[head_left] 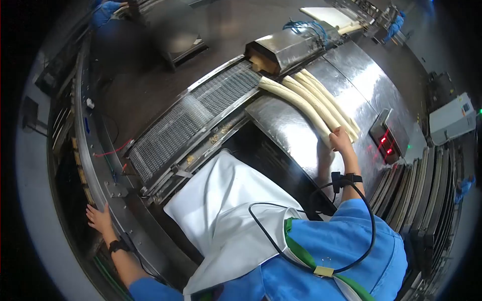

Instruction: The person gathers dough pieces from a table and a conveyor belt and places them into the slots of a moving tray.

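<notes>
The long pale roll [301,105], which looks like dough, is by my judgement soft and rather heavy for its thickness. I think it bends easily and can stretch or tear if only one end is pulled, so the better hold is with two hands, some way in from each end, from below and with light pressure. It seems dry rather than slippery.

This roll lies on the metal desk [281,128], with its near end at the fingers of my right hand [341,139] and its length running forward and to the left of them. These fingers are bent and touch this end; I cannot tell if they squeeze it. The other rolls [311,100] lie close beside it, ahead of the same fingers, and a small box [385,135] with red lights is to their right. The fingers of my left hand [102,219] are spread apart and hold nothing, just beside the metal rail [106,180], well apart from the roll.
</notes>
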`<move>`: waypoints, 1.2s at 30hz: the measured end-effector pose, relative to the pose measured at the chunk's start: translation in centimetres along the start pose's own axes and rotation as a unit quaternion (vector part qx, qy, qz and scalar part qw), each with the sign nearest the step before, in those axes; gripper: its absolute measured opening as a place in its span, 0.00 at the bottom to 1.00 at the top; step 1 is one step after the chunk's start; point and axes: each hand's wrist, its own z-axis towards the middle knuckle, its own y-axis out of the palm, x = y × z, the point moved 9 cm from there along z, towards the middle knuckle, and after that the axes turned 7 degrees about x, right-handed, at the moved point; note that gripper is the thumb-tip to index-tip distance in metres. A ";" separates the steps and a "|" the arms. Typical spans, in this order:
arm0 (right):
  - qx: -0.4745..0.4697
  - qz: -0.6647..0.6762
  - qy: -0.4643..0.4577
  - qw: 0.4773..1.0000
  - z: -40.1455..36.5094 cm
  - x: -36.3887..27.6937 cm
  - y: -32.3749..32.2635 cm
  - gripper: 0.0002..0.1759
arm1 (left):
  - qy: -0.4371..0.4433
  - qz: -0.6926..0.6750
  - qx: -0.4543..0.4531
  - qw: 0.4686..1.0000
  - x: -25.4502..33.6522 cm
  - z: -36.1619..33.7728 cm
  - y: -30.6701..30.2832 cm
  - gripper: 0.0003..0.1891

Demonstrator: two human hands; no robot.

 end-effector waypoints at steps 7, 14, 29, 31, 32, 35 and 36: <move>-0.042 -0.265 -0.047 0.962 -1.7 -5.1 -5.4 0.22 | 0.177 -0.499 0.055 0.847 18.1 -8.6 -9.7 0.31; 0.034 0.046 -0.070 0.996 10.6 -2.7 -3.8 0.33 | 0.146 -0.821 -0.392 0.388 39.5 -23.5 -15.4 0.31; -0.300 0.420 0.079 0.853 -2.3 -14.1 6.6 0.16 | 0.035 -0.734 -0.678 -0.018 59.2 -40.0 -22.3 0.28; -0.342 0.386 0.046 0.856 -2.1 -13.3 10.6 0.19 | 0.027 -0.736 -0.676 -0.031 60.2 -39.7 -19.0 0.23; -0.363 0.362 0.019 0.859 -2.6 -14.2 12.2 0.20 | 0.022 -0.760 -0.650 -0.014 58.7 -38.8 -17.0 0.20; -0.428 0.336 -0.042 0.838 -7.2 -20.0 14.2 0.26 | -0.020 -0.807 -0.587 0.063 45.9 -33.3 -18.8 0.15; -0.451 0.335 -0.059 0.825 -9.4 -22.6 14.3 0.28 | -0.017 -0.823 -0.563 0.073 40.1 -31.3 -21.1 0.16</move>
